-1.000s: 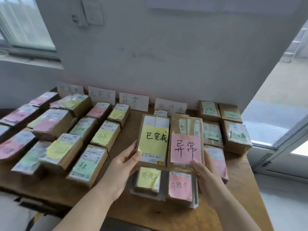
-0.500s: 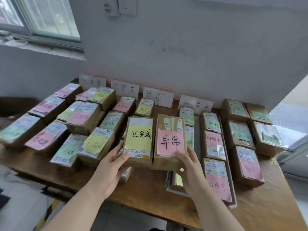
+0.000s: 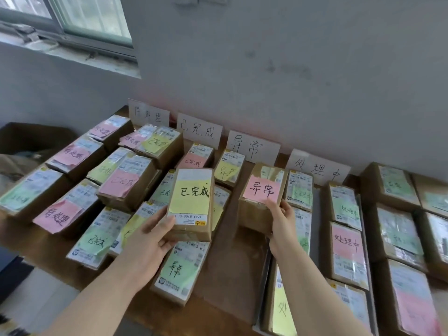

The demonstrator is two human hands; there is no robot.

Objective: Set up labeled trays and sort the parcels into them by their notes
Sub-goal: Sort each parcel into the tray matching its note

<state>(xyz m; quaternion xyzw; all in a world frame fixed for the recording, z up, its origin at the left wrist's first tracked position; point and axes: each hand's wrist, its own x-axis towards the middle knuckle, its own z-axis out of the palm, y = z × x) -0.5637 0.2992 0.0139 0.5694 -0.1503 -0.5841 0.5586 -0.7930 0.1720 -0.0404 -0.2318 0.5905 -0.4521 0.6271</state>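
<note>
My left hand (image 3: 150, 241) grips the near end of a brown parcel with a yellow note (image 3: 191, 202) reading 已完成, held above the rows of parcels. A second brown parcel, with a pink note (image 3: 260, 192) reading 异常, is held at its near right corner by my right hand (image 3: 281, 221). The two parcels are apart, with bare table between them. Four white paper labels lean on the wall: 待处理 (image 3: 148, 116), 已完成 (image 3: 199, 130), 异常 (image 3: 252, 147) and 处理中 (image 3: 317, 168). A grey tray (image 3: 263, 297) with parcels lies at the near right.
Several brown parcels with pink, yellow and green notes lie in rows on the wooden table (image 3: 232, 270), left and right of my hands. More parcels (image 3: 400, 236) are stacked at the far right. A dark box (image 3: 31, 137) stands beyond the table's left end.
Both parcels have moved away from me and apart from each other, the yellow-noted one to the left. The view has swung left and closer to the table.
</note>
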